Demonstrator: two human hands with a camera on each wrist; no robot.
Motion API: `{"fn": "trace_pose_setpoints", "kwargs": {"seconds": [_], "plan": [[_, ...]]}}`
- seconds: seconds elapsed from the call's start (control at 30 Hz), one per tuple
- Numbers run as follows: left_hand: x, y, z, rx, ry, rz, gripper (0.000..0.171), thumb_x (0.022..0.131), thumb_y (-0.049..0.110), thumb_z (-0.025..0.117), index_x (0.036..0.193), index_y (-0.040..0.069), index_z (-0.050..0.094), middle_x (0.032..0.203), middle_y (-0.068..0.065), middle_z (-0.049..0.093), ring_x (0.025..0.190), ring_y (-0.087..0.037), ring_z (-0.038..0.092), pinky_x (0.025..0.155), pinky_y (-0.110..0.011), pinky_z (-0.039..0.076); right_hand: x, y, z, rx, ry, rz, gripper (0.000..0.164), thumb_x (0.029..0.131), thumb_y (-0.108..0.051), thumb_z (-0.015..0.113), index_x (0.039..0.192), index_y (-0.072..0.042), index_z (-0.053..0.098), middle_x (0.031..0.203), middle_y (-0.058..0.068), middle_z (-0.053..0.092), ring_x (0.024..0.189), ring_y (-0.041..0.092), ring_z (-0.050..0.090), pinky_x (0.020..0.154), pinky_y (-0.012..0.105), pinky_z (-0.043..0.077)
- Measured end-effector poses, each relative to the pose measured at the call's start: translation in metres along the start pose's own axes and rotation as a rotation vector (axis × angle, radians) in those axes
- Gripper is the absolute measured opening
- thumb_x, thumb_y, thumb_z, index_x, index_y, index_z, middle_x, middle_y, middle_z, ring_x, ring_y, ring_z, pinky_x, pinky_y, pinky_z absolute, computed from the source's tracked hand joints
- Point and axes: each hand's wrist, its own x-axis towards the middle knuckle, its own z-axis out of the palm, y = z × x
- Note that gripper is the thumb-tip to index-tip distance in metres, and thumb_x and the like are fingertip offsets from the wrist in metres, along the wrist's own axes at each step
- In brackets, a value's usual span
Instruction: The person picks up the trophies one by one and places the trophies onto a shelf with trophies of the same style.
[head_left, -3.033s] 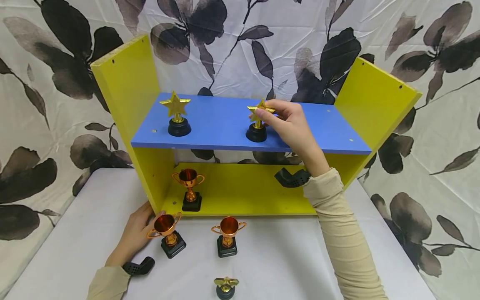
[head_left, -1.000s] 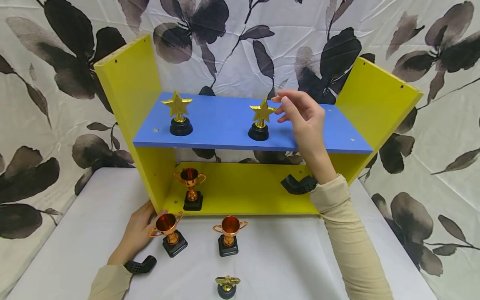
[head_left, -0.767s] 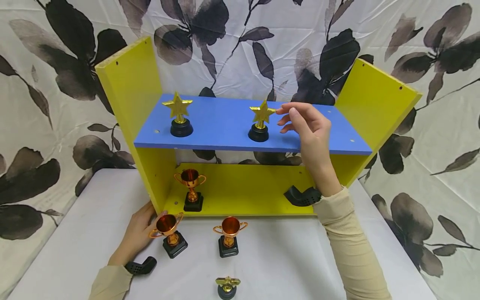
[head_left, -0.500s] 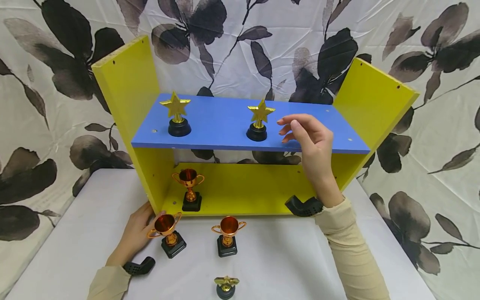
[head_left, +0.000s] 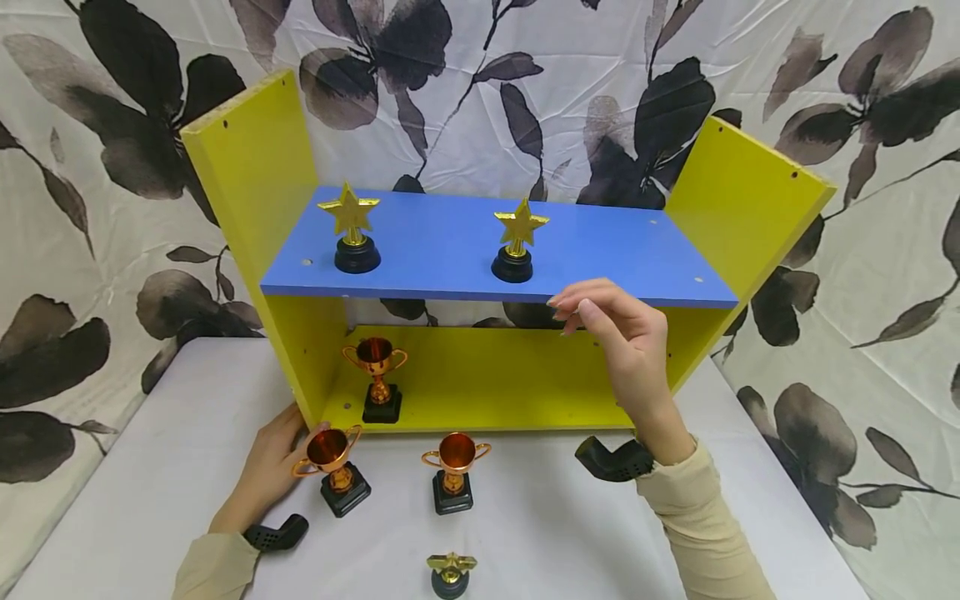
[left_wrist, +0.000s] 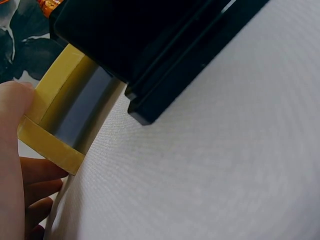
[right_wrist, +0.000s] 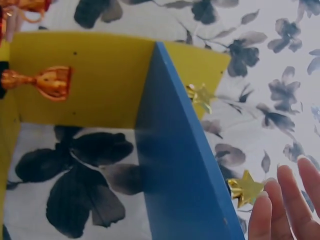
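Down from beside the right star [head_left: 521,225] since half a second ago has come the right hand [head_left: 626,333], now before the blue shelf's [head_left: 435,242] front edge; its fingers bend loosely, thumb just short of the fingertips, nothing held. That star stands upright on the shelf, near the middle, well apart from the left star [head_left: 349,213]; I'd judge it best to bring the hand away fully before swinging it sideways, so nothing gets clipped. Meanwhile the left hand [head_left: 273,458] grips the rack [head_left: 255,167] low on its left panel, thumb and fingers round the edge; a cup [head_left: 341,477] stands at that thumb, touching or not I can't tell, so any shift there wants care. Counting up: three stars, two on the shelf and one [head_left: 452,564] on the bench [head_left: 525,517]; three cups, one [head_left: 378,364] on the lower board [head_left: 480,375], two on the bench; behind hangs one floral cloth [head_left: 487,100].
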Motion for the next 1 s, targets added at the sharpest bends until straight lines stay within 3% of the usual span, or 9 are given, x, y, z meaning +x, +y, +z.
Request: {"fn": "trace_pose_setpoints", "kwargs": {"seconds": [0.27,0.7,1.0], "plan": [[-0.001,0.004,-0.002,-0.007,-0.005,-0.012,0.052,0.098,0.025,0.062,0.138,-0.007,0.051,0.137,-0.025,0.053,0.124,-0.047,0.05,0.099,-0.068,0.039,-0.028,-0.004,0.002,-0.006,-0.11,-0.013,0.019,0.093,0.008,0.051,0.096,0.005,0.07,0.1,0.012,0.07,0.088,0.023,0.063,0.072,0.029,0.057],[0.0,0.006,-0.004,-0.008,-0.017,-0.026,0.052,0.098,0.027,0.062,0.136,-0.006,0.052,0.136,-0.023,0.055,0.124,-0.046,0.05,0.1,-0.067,0.04,-0.069,-0.002,0.01,0.042,-0.208,0.008,0.018,0.095,0.007,0.055,0.101,-0.001,0.07,0.1,0.014,0.069,0.094,0.025,0.064,0.077,0.03,0.057],[0.001,0.011,-0.006,0.008,-0.023,-0.034,0.055,0.098,0.028,0.062,0.138,-0.007,0.05,0.138,-0.026,0.052,0.126,-0.047,0.049,0.1,-0.068,0.039,-0.095,0.007,0.02,0.026,-0.326,0.105,0.025,0.092,0.012,0.055,0.104,-0.005,0.07,0.102,0.011,0.07,0.098,0.025,0.065,0.086,0.036,0.056]]}}
